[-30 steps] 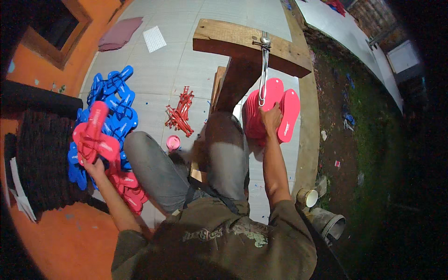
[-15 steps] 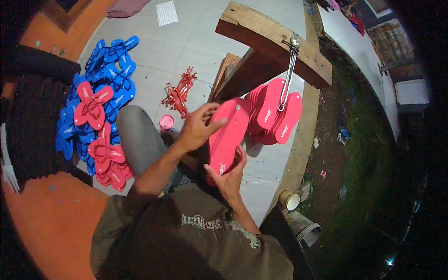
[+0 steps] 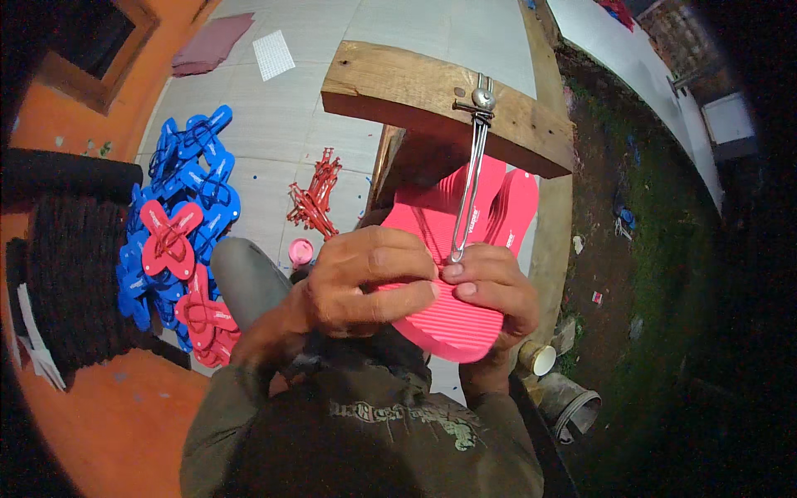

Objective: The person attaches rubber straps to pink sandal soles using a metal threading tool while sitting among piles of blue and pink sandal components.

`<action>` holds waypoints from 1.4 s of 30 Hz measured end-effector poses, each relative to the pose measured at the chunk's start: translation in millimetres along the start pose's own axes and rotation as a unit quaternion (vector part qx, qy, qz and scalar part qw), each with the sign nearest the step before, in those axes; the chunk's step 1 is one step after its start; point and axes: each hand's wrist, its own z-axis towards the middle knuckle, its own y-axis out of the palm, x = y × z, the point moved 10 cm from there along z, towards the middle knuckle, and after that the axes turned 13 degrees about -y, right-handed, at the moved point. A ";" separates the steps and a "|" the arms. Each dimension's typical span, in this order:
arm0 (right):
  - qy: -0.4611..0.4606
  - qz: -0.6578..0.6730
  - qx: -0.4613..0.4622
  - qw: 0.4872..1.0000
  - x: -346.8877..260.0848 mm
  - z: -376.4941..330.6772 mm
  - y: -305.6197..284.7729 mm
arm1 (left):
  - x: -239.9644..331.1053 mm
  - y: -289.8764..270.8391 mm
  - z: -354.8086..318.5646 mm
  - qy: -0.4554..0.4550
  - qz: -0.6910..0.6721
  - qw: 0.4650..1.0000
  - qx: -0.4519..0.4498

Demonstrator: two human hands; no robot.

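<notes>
Head cam, the only view here: both hands are on one pink sole (image 3: 448, 324), ribbed side up, held above the lap and this side of the wooden beam (image 3: 444, 95). The left hand (image 3: 369, 278) has its fingers curled over the sole's left side, tips pressed into the ribs, and the right hand (image 3: 498, 286) pinches the other side, fingertips right by the end of a long metal hook (image 3: 471, 178) that's fixed on the right half of the beam. Can't tell if the hook tip goes into the sole, the fingers crowd it, and the thumbs are hard to make out too. More pink soles (image 3: 516, 212) are stacked near the right edge of the tiled floor (image 3: 332, 100). Red straps (image 3: 315, 195) lie mid-floor with a little pink cup (image 3: 300, 251) just nearer, and toward the left edge there's a heap of blue flip-flops (image 3: 195, 170) with some pink flip-flops (image 3: 170, 236) on top and beside it
</notes>
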 end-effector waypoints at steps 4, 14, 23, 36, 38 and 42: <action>-0.033 -0.047 0.053 0.997 -5.2 8.7 -10.4 | 6.2 1.0 15.7 0.048 -0.004 0.999 -0.021; -0.023 -0.036 0.086 0.995 4.6 8.1 -14.7 | -6.4 -9.6 17.9 -0.028 0.008 0.998 0.054; 0.027 -0.354 0.300 0.886 43.9 -7.8 -76.5 | -16.8 -54.0 34.3 0.015 0.328 0.864 0.382; 0.458 -0.473 0.161 0.735 172.2 -238.3 -202.7 | -166.0 74.2 -181.0 -0.550 0.020 0.834 0.045; 0.396 -0.358 0.159 0.831 123.0 -220.4 -137.4 | -163.9 92.7 -168.0 -0.554 -0.048 0.830 0.048; 0.425 -0.248 0.036 0.870 47.0 -241.0 -18.4 | -163.0 107.0 -161.8 -0.616 0.045 0.785 0.034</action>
